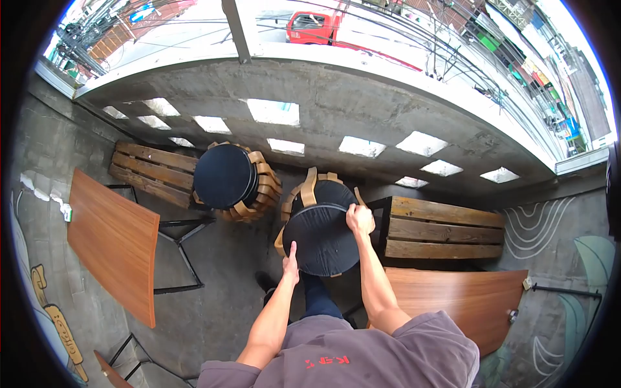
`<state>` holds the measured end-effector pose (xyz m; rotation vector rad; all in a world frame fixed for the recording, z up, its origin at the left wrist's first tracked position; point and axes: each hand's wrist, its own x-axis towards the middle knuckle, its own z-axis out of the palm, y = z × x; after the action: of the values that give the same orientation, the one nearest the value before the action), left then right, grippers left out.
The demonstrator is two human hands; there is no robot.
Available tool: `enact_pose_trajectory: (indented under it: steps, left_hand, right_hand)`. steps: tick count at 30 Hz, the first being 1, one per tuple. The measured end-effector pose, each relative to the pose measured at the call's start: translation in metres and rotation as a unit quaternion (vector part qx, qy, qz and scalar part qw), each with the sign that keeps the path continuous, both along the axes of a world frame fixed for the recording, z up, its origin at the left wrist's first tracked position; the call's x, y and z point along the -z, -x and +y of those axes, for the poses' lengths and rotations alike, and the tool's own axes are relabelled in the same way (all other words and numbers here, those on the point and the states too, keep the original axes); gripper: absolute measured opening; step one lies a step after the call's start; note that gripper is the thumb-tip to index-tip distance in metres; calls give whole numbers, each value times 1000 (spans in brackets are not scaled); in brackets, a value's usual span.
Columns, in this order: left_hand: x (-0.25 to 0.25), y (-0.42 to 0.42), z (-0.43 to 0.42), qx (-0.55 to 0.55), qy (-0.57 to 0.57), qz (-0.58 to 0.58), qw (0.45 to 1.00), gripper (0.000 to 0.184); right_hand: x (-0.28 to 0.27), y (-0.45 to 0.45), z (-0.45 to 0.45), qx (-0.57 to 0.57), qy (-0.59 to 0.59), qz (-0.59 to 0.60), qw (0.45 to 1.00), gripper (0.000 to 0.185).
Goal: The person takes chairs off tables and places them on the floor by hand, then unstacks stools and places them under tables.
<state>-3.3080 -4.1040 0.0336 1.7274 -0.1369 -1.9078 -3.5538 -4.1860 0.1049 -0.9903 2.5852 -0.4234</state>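
A stool with a round black seat is tilted in front of my body, between my two arms. My left hand grips its near left rim, the thumb lying over the seat and the fingers hidden beneath. On the upper right rim, my right hand is closed around the edge. Just beyond, partly covered by the held seat, is another black-seated stool with bent light-wood legs. Whether the two stools touch cannot be made out. To the left stands a tall stack of similar stools.
Slatted wooden benches stand at the left and right along a concrete wall with square openings. Brown tabletops on black metal frames flank me, one left and one right. A street with a red truck lies outside.
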Motion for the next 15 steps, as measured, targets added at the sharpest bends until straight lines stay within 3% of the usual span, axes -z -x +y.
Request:
enact_pose_trajectory:
  steps: [2, 5, 7, 9, 11, 15]
  left_hand:
    - [-25, -1, 11, -6, 51, -3, 999, 91]
    - [-34, -11, 32, 33, 47, -125, 990, 85]
    - [-103, -3, 34, 38, 154, -164, 974, 79]
    - [-130, -1, 42, 30, 247, -208, 946, 61]
    - [-155, -6, 46, 44, 286, -198, 936, 58]
    - [-210, -13, 55, 4, 358, -278, 891, 60]
  right_hand:
    - [-13, -3, 13, -9, 29, -16, 999, 40]
    - [-62, -4, 25, -9, 25, -78, 997, 46]
    - [-96, -2, 33, -10, 56, -84, 995, 50]
    - [-127, 3, 41, -19, 88, -79, 993, 52]
    - [-169, 4, 51, -28, 77, -78, 994, 52]
    - [-237, -3, 82, -71, 187, -96, 975, 52]
